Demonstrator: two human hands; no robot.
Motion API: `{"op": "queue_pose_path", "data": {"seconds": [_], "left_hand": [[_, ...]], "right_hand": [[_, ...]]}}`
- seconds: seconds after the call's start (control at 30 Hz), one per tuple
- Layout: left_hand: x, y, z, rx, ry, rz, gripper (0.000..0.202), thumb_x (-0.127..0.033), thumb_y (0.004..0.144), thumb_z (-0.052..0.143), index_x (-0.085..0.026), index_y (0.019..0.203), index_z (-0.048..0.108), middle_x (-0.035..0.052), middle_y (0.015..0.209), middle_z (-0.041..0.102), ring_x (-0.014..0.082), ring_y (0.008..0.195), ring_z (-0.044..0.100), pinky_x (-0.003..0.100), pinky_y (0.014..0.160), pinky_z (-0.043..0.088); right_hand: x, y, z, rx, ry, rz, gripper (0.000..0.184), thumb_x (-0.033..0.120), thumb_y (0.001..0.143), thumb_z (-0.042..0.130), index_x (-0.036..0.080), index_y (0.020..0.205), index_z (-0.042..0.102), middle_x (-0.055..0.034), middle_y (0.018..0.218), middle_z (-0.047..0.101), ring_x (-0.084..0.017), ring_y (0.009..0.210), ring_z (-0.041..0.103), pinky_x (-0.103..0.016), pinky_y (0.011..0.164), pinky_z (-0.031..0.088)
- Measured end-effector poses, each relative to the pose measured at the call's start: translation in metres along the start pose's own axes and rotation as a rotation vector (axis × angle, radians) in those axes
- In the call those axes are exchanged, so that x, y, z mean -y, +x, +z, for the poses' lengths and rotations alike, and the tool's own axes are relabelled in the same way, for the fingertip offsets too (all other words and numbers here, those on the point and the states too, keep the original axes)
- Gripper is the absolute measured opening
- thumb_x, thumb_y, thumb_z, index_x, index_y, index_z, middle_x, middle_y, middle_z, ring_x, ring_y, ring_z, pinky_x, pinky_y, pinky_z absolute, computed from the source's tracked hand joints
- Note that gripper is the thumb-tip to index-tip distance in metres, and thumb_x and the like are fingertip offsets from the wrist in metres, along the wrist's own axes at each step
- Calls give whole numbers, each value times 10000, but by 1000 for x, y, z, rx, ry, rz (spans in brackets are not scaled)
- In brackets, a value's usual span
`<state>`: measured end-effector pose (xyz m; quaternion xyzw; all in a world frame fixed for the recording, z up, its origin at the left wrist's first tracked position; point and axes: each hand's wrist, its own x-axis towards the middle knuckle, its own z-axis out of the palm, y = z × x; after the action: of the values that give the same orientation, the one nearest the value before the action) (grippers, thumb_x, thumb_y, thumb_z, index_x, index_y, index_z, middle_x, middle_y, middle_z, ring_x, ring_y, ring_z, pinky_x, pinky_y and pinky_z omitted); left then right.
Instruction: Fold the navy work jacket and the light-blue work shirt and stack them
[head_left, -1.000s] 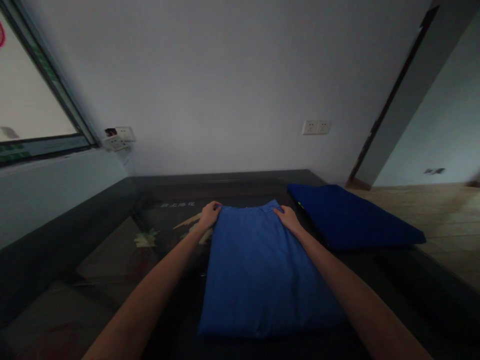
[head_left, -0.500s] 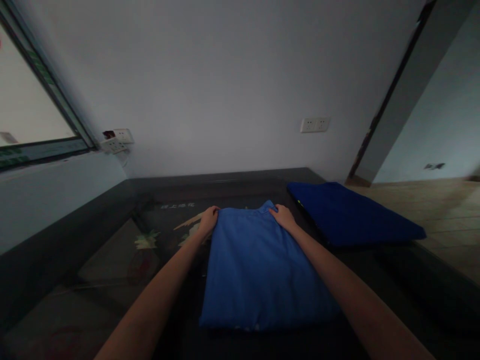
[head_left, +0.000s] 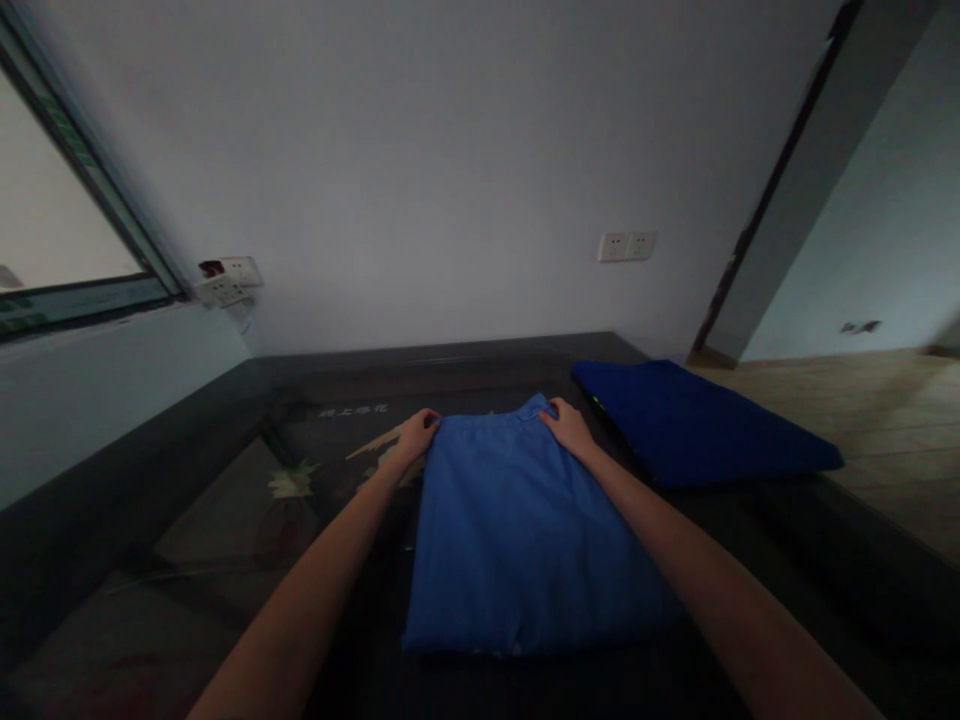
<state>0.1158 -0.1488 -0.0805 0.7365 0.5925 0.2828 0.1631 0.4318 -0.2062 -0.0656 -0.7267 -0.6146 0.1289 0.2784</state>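
Observation:
A folded blue garment lies flat in front of me, its far edge showing a seam like a band; whether it is trousers or a shirt I cannot tell. At the far left corner of the cloth, my left hand pinches the edge with closed fingers. My right hand grips the far right corner, where the fabric is slightly raised and creased. Both forearms reach in from below, the right one covering part of the garment's right side.
The dark glossy table bears printed flowers and lettering. A folded dark blue cloth lies at its right edge. Behind stands a pale wall with a double socket; more sockets sit beside the window at left.
The right corner of the garment sits slightly higher, with my right hand still on it. The view has shifted a little; both hands keep their hold.

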Motion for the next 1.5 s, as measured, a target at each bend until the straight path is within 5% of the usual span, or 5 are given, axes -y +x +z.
{"op": "queue_pose_path", "data": {"seconds": [0.4, 0.53, 0.97, 1.3, 1.5], "left_hand": [[-45, -11, -14, -65, 249, 98, 308, -217, 908, 431, -184, 1159, 607, 111, 1224, 587, 255, 1157, 523, 394, 997, 399], [-64, -29, 4, 37, 309, 167, 345, -310, 934, 421, -226, 1220, 594, 75, 1319, 561, 270, 1284, 427, 442, 1090, 295], [-49, -53, 35, 94, 408, 59, 514, -468, 962, 276, -317, 1451, 330, 37, 1540, 288, 295, 1421, 201, 535, 1120, 203], [-48, -53, 37, 95, 403, 48, 521, -471, 958, 262, -327, 1455, 318, 36, 1541, 285, 300, 1425, 186, 571, 1112, 195], [-48, -54, 36, 5, 324, 101, 511, -416, 945, 354, -271, 1435, 369, 90, 1515, 326, 322, 1404, 236, 561, 1104, 229]], "right_hand": [[29, -20, -22, -211, -312, -263, 373, 280, 934, 430, 142, 1268, 520, -146, 1242, 569, -266, 1173, 504, -362, 948, 425], [45, -21, -5, -58, -307, -333, 418, 294, 945, 403, 124, 1312, 510, -153, 1335, 520, -256, 1248, 448, -377, 1017, 376], [-2, -31, 31, 65, -325, -289, 508, 395, 987, 293, 149, 1415, 413, -126, 1502, 349, -254, 1413, 231, -526, 1120, 203], [-10, -32, 17, -28, 122, -360, 366, 280, 901, 468, 178, 1227, 599, -126, 1379, 518, -231, 1355, 365, -457, 1100, 287], [-27, -71, -35, -99, 426, -285, 254, 301, 847, 513, 189, 1006, 677, -88, 1068, 688, -218, 1006, 626, -405, 928, 458]]}}
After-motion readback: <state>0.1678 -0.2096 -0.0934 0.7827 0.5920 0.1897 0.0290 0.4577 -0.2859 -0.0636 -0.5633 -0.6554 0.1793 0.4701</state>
